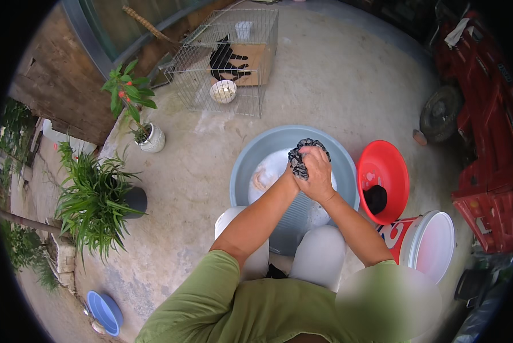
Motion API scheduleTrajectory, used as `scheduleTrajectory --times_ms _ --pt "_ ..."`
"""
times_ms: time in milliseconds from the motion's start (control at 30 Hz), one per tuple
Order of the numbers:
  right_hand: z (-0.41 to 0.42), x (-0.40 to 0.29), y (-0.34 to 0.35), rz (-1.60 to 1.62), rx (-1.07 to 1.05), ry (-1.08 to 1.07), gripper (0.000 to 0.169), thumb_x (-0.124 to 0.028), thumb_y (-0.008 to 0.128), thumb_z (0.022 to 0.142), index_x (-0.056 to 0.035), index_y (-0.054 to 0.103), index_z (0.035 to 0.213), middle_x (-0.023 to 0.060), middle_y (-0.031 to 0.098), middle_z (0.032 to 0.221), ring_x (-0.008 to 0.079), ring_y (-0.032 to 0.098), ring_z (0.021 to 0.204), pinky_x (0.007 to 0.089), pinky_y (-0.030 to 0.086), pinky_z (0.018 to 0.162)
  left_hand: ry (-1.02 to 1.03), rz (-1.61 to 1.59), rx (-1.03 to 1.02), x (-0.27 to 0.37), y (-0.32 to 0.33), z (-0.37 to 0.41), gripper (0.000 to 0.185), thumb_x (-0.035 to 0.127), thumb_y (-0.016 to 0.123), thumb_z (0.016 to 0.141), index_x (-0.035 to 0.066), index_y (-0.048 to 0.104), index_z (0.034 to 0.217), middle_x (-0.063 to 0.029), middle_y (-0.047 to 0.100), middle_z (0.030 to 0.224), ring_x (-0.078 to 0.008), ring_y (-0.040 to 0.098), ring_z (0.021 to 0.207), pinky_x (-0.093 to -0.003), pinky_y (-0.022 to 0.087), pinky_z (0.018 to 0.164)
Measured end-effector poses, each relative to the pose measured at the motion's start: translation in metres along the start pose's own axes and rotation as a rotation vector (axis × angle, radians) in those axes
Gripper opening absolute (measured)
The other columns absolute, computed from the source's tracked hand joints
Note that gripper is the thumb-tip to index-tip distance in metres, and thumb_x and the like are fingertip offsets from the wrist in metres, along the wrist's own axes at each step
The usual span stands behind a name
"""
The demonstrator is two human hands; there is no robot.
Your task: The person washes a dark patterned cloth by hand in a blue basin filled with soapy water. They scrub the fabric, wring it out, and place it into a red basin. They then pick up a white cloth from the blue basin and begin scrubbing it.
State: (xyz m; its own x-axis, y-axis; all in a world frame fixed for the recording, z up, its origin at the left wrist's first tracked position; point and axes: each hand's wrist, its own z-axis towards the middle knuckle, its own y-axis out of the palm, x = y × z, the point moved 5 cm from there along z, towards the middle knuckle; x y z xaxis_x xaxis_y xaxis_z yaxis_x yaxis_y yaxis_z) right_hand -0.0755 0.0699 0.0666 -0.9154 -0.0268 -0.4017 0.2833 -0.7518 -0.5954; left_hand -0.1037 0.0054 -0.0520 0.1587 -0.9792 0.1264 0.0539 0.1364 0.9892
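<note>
A bunched black-and-grey patterned cloth is squeezed between my hands above a large grey-blue plastic tub. My right hand lies over it with the fingers curled. Beneath, my left hand grips the same cloth, its fingers mostly hidden by the bundle and my right hand. White suds fill much of the tub, and something pale pinkish shows through them at the left. Ridges like a washboard run down the tub's near wall, between my knees.
To the right stand a red basin with a dark cloth inside and a white bucket. Farther right is a red cargo tricycle. Ahead, a wire cage holds a black animal. Potted plants and a blue basin are leftward.
</note>
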Motion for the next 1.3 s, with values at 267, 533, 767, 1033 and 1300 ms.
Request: scheduleTrajectory --times_ms 267,533,767,1033,1300 --pt "0.001 0.057 -0.020 0.126 0.245 0.443 0.032 -0.005 0.065 0.065 0.0004 0.052 0.094 0.0159 0.054 0.095 0.0361 0.052 0.094 0.0397 0.044 0.079 0.128 0.292 0.357 0.007 0.031 -0.007 0.025 0.026 0.043 0.090 0.009 0.060 0.098 -0.0069 0.063 0.100 -0.0191 0.060 0.092 -0.0364 0.049 0.084" --pt "0.006 0.028 -0.002 -0.022 0.069 0.116 0.023 -0.014 0.068 0.063 -0.0037 0.053 0.078 0.0108 0.058 0.096 0.0307 0.054 0.093 0.0399 0.040 0.080 -0.032 -0.001 0.072 0.001 0.010 -0.006 0.028 0.026 0.032 0.094 0.011 0.056 0.092 -0.0065 0.059 0.099 -0.0195 0.057 0.096 -0.0371 0.048 0.084" --pt "-0.004 0.077 -0.018 -0.016 0.182 0.395 0.036 -0.020 0.069 0.072 -0.0011 0.054 0.098 0.0144 0.056 0.097 0.0352 0.053 0.095 0.0417 0.040 0.081 0.162 0.305 0.414 0.006 0.028 -0.004 0.027 0.025 0.040 0.093 0.007 0.058 0.102 -0.0073 0.063 0.101 -0.0203 0.061 0.092 -0.0365 0.050 0.083" --pt "0.009 0.012 -0.010 -0.046 0.059 0.107 0.029 -0.027 0.069 0.069 -0.0048 0.058 0.083 0.0130 0.058 0.100 0.0326 0.054 0.092 0.0416 0.040 0.080 0.021 0.021 -0.081 0.003 0.036 -0.006 0.025 0.028 0.037 0.094 0.011 0.054 0.101 -0.0057 0.058 0.102 -0.0180 0.056 0.097 -0.0352 0.048 0.084" --pt "-0.026 0.078 -0.020 0.273 0.240 0.639 0.042 -0.024 0.068 0.079 0.0015 0.048 0.107 0.0171 0.055 0.100 0.0332 0.055 0.092 0.0387 0.043 0.083 0.126 0.324 0.406 0.002 0.020 -0.006 0.034 0.023 0.033 0.094 0.004 0.052 0.116 -0.0096 0.060 0.111 -0.0220 0.059 0.102 -0.0390 0.047 0.089"
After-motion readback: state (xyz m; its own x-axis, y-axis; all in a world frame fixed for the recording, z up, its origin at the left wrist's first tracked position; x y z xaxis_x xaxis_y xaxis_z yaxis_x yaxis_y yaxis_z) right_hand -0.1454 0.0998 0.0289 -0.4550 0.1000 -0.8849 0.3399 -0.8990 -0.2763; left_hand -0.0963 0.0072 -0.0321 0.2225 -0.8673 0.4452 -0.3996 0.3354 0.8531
